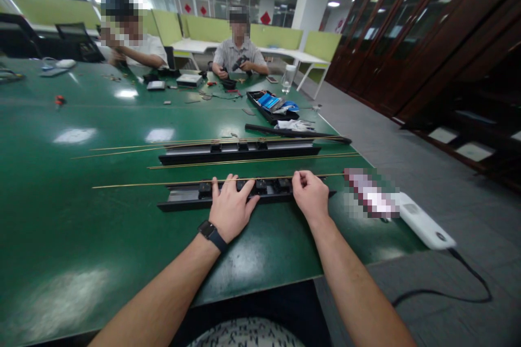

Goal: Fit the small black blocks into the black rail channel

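A long black channel (185, 206) with a grey inner face and several black blocks (284, 185) in it lies near the table's front edge. A thin brass-coloured rod (134, 185) runs lengthwise along its far side and sticks out past both ends. My left hand (231, 203), with a dark watch on the wrist, rests across the channel with its fingers spread, fingertips by the rod. My right hand (310, 192) pinches the rod near the channel's right end; the fingertips partly hide the grip.
Behind lie two rods (244, 161) and a second channel (240, 154) with rods over it. Farther off are a black bar (280, 131) and a black tray (266, 111) of blue packets. A phone (372, 195) and white device (425, 222) lie right. Two people sit across the green table (101, 238).
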`<state>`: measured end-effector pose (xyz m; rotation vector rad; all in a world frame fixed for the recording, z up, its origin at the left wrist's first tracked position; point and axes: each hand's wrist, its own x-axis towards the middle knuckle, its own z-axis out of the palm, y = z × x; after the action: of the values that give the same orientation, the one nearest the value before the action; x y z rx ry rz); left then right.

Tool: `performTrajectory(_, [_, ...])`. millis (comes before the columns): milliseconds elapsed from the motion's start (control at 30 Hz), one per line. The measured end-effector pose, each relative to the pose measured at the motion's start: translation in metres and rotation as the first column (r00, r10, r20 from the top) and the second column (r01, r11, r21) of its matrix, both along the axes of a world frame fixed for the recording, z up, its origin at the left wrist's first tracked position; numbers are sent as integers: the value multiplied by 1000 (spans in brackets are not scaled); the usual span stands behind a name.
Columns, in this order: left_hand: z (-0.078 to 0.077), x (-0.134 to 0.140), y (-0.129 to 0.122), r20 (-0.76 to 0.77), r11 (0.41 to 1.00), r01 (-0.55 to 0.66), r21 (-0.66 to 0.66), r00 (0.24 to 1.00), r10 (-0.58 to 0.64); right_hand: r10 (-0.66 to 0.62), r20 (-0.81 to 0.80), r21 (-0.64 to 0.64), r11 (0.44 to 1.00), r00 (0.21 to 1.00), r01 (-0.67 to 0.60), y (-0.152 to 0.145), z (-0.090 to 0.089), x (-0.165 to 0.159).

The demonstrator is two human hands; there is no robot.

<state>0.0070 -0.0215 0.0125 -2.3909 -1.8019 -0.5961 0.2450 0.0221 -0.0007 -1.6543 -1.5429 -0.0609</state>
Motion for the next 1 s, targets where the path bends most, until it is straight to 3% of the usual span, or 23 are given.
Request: performTrajectory(1000, [-3, 3, 3, 1, 1000, -17, 21, 1000, 17, 26, 6, -8, 1000, 1000, -26, 2, -1, -1])
